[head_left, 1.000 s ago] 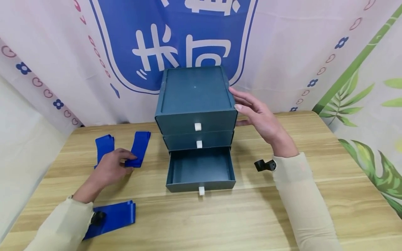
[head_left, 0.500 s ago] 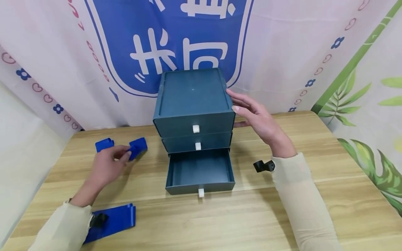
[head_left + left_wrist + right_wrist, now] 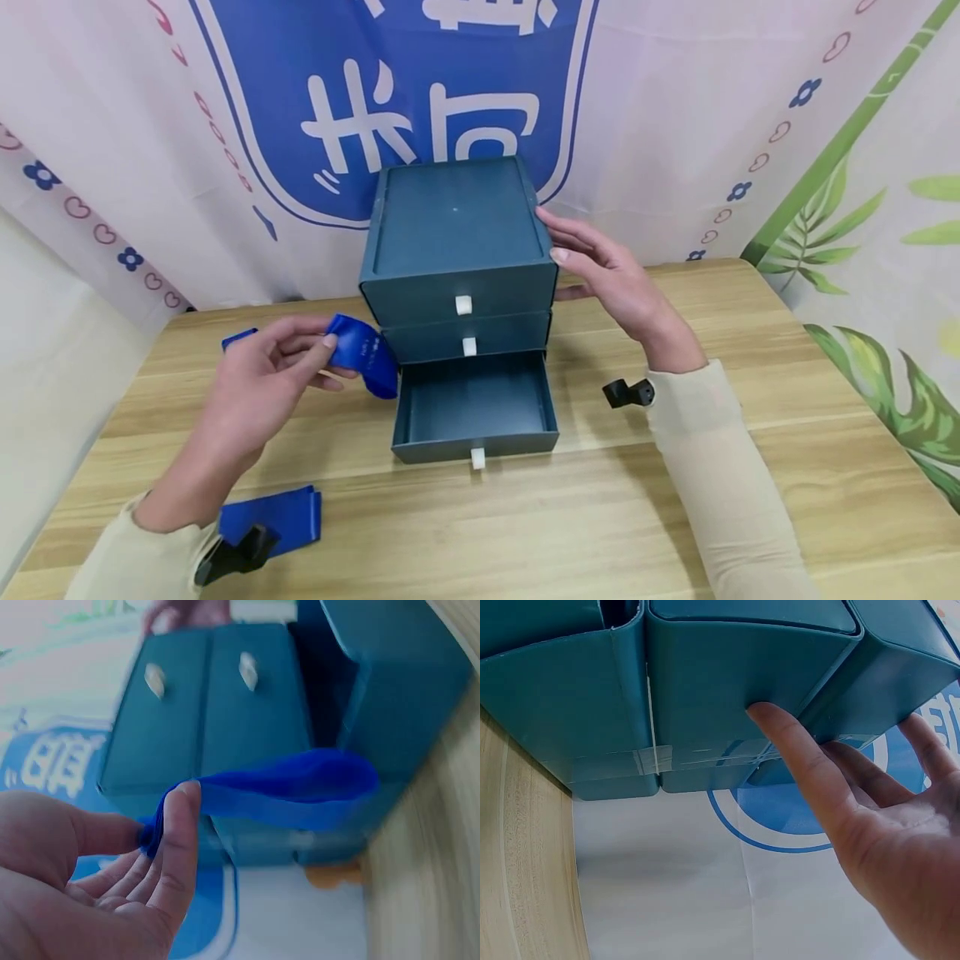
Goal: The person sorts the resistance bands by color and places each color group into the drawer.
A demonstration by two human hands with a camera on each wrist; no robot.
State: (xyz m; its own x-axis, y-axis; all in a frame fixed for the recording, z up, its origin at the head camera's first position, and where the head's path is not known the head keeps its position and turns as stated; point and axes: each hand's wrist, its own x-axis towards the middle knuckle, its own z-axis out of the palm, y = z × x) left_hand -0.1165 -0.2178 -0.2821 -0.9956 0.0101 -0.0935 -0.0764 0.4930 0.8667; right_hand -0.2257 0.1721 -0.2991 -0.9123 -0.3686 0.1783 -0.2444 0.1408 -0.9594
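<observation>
My left hand (image 3: 258,383) pinches one end of a folded blue ribbon (image 3: 369,357) between thumb and fingers. The ribbon's free end droops to the right, close to the left side of a dark teal drawer cabinet (image 3: 459,221). In the left wrist view the ribbon (image 3: 300,787) shows as a looped band stretching out from the fingertips. The cabinet's bottom drawer (image 3: 476,408) is pulled out with nothing in it; the upper two are closed. Against the cabinet's right side my right hand (image 3: 618,287) rests with extended fingers, one fingertip touching the wall in the right wrist view.
Another blue ribbon (image 3: 281,521) lies folded at the front left, partly under the left wrist's black camera mount. Behind the left hand peeks a further blue ribbon (image 3: 238,337). A printed curtain (image 3: 645,117) hangs behind the wooden table (image 3: 555,533).
My left hand has lifted the ribbon off the table and carried it right toward the cabinet. My right hand stays at the cabinet's side.
</observation>
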